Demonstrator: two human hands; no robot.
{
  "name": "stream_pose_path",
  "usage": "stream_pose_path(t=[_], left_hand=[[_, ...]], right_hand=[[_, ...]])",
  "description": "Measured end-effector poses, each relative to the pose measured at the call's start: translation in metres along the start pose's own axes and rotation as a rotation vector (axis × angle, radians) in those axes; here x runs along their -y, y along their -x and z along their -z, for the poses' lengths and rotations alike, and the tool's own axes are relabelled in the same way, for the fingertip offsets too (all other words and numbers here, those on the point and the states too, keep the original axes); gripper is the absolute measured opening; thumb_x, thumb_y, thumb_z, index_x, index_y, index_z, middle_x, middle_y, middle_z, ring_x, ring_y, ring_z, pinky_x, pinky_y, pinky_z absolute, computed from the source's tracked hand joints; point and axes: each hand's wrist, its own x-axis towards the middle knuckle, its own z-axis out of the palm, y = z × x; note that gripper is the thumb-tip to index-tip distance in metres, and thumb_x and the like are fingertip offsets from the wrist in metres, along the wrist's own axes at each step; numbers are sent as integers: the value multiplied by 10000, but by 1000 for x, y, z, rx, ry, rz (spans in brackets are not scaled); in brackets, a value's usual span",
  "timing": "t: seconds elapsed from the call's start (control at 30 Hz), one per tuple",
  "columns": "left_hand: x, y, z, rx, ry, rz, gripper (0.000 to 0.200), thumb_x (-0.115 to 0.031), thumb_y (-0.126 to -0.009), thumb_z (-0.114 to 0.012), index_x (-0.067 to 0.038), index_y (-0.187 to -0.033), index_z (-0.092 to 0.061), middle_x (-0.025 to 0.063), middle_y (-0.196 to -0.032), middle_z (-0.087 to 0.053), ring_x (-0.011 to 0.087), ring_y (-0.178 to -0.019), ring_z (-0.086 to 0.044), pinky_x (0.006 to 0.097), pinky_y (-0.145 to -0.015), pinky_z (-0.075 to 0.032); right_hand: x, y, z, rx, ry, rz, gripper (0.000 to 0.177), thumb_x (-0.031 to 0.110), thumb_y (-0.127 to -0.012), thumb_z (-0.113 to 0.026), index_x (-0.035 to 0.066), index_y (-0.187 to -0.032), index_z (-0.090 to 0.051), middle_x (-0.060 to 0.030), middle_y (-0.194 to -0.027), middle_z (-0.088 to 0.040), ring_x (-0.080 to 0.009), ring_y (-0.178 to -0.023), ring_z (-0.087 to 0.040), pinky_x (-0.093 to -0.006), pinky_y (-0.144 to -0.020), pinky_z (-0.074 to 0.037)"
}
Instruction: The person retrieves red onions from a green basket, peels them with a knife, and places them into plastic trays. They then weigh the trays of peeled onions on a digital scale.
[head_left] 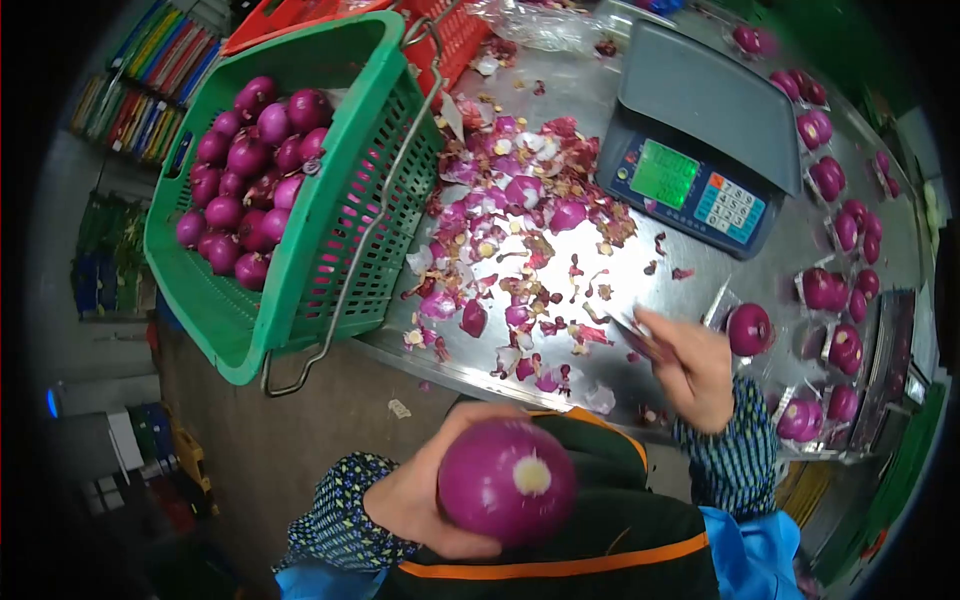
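Purple onion [500, 495] in left hand [410, 500], knife [634, 332] in right hand [700, 375]!

Head view: at six o'clock, the left hand curves wide around one onion; toward four, the right closes narrowly on one blurred knife. That's one scale [710, 95] at two, one green basket [235, 352] at ten, its heaped onions [248, 157] too overlapped to number.

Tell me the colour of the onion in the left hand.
The onion is purple with a pale patch, seen best in the head view.

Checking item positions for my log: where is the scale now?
In the head view, the scale is at upper right on the metal table, between the peelings and the row of onions.
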Motion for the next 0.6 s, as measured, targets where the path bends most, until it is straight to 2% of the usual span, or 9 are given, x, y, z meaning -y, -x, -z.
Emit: stream_pose_path(t=[0.13, 0.17, 0.2, 0.23, 0.27, 0.33, 0.4, 0.53, 0.6], left_hand=[[-6, -13, 5, -175, -216, -100, 968, -94, -581, -822, -28, -1338, -222, 140, -1243, -414, 206, -1148, -456, 338, -953, -397], [-17, -18, 2, -164, -223, -102, 968, -94, -581, -822, -28, -1338, -222, 140, -1243, -414, 206, -1148, -456, 338, -953, -397], [-35, -23, -4, -220, -701, -242, 983, -91, -575, -829, -21, -1344, -219, 148, -1252, -397, 209, -1149, -450, 345, -951, -400], [-44, -25, -8, -276, -1175, -385, 999, -87, -569, -835, -13, -1350, -217, 156, -1262, -380, 212, -1150, -444, 352, -949, -403], [-39, -26, -6, -417, -1183, -442, 1050, -87, -558, -845, -10, -1378, -193, 151, -1334, -323, 236, -1160, -429, 374, -955, -403], [-14, -35, 5, -387, -306, -457, 968, -127, -673, -788, -29, -1401, -157, 135, -1392, -279, 275, -1212, -393, 405, -991, -375], [10, -32, 2, -174, 638, -160, 871, -184, -780, -699, -70, -1419, -118, 117, -1431, -229, 298, -1272, -336, 458, -1024, -332], [25, -29, 11, -59, 900, -114, 836, -196, -805, -665, -125, -1425, -109, 124, -1410, -265, 308, -1301, -300, 550, -1012, -307], [15, -29, 8, -74, 930, -110, 895, -127, -747, -711, -128, -1421, -121, 117, -1395, -288, 292, -1295, -315, 509, -1025, -317]], right_hand=[[33, -9, -19, 57, -350, -188, 378, 103, -824, -589, -9, -1182, -545, -80, -704, -616, -169, -545, -564, -272, -526, -456], [38, -19, -23, 136, -730, -483, 387, 149, -868, -546, 1, -1224, -508, -58, -724, -614, -138, -529, -541, -254, -511, -443], [40, -26, -24, 219, -1112, -782, 400, 196, -911, -504, 12, -1266, -472, -36, -745, -611, -107, -514, -519, -236, -496, -429], [29, -22, -28, 324, -1401, -697, 432, 263, -954, -423, 26, -1314, -413, -9, -780, -586, -66, -519, -496, -203, -483, -401], [32, -19, -33, 337, -1394, -697, 432, 263, -954, -423, 26, -1314, -413, -9, -780, -586, -66, -519, -496, -203, -483, -401], [46, -19, -44, -69, -1567, -723, 422, 191, -932, -467, 23, -1316, -409, -27, -778, -578, -74, -508, -494, -189, -491, -392], [47, -18, -45, -115, -1502, -788, 460, 97, -879, -542, 19, -1313, -410, -26, -791, -582, -71, -535, -497, -195, -500, -394], [39, -5, -33, 113, -919, -628, 476, 2, -772, -633, 19, -1232, -511, -55, -969, -598, -103, -625, -535, -230, -533, -430], [39, -13, -23, -16, -440, -242, 470, -21, -720, -638, 42, -1180, -564, -76, -998, -584, -141, -631, -566, -244, -537, -457]])
